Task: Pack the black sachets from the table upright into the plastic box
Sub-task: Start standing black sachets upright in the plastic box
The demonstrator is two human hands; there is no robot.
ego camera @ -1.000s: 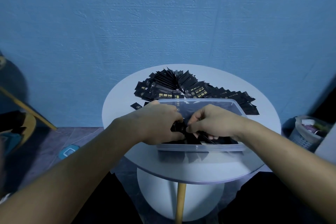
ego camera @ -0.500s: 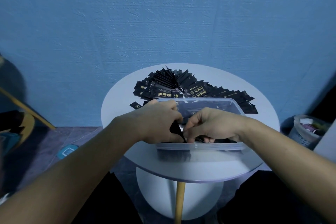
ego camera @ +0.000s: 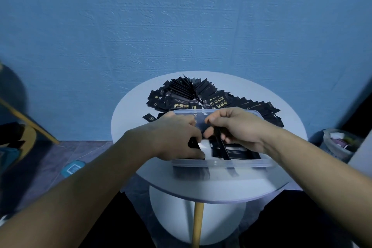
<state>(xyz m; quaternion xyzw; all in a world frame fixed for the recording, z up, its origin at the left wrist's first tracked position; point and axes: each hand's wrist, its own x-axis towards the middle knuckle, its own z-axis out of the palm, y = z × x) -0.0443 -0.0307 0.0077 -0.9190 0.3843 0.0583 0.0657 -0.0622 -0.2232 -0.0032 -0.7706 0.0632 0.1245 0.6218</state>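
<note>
A clear plastic box [ego camera: 223, 164] stands near the front of the round white table [ego camera: 128, 112]. Both hands are inside it. My left hand [ego camera: 173, 137] curls round black sachets [ego camera: 194, 144] at the box's left end and holds them against the wall. My right hand [ego camera: 239, 127] pinches one black sachet [ego camera: 221, 145] that hangs tilted over several sachets lying in the box [ego camera: 241, 154]. Behind the box a big heap of black sachets with gold print [ego camera: 193, 94] fans across the table.
One loose sachet [ego camera: 150, 118] lies left of the box. A blue wall rises behind the table. A basket with rubbish [ego camera: 340, 143] stands on the floor at the right, a wooden chair leg [ego camera: 26, 121] at the left.
My right hand has lifted and drawn away from the left hand, taking a single sachet with it. A gap has opened between the two hands inside the box.
</note>
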